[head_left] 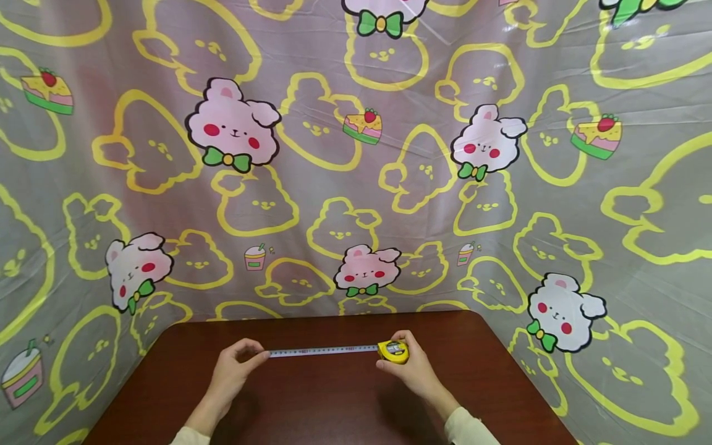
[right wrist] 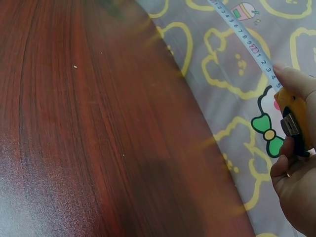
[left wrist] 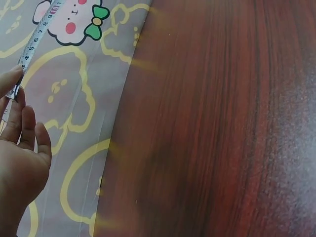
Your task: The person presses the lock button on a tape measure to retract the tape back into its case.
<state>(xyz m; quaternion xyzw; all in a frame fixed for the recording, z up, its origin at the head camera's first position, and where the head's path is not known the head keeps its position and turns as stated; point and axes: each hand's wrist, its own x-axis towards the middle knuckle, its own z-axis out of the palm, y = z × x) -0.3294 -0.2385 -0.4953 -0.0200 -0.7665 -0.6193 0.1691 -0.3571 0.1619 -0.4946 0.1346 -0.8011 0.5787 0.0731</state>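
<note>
A yellow tape measure is gripped in my right hand, with black trim on its case visible in the right wrist view. From it a white blade with printed numbers runs straight across to my left hand. The thumb and fingers of that hand pinch the blade's end. In the left wrist view the metal hook shows between the thumb and fingers. Blade and case are held up above the table, and shadows fall below both hands.
A dark reddish-brown wooden table with rounded far corners lies under the hands. Behind it and on both sides hangs a grey curtain printed with yellow outlines, white bunnies, cakes and cups. It reaches down to the table's edges.
</note>
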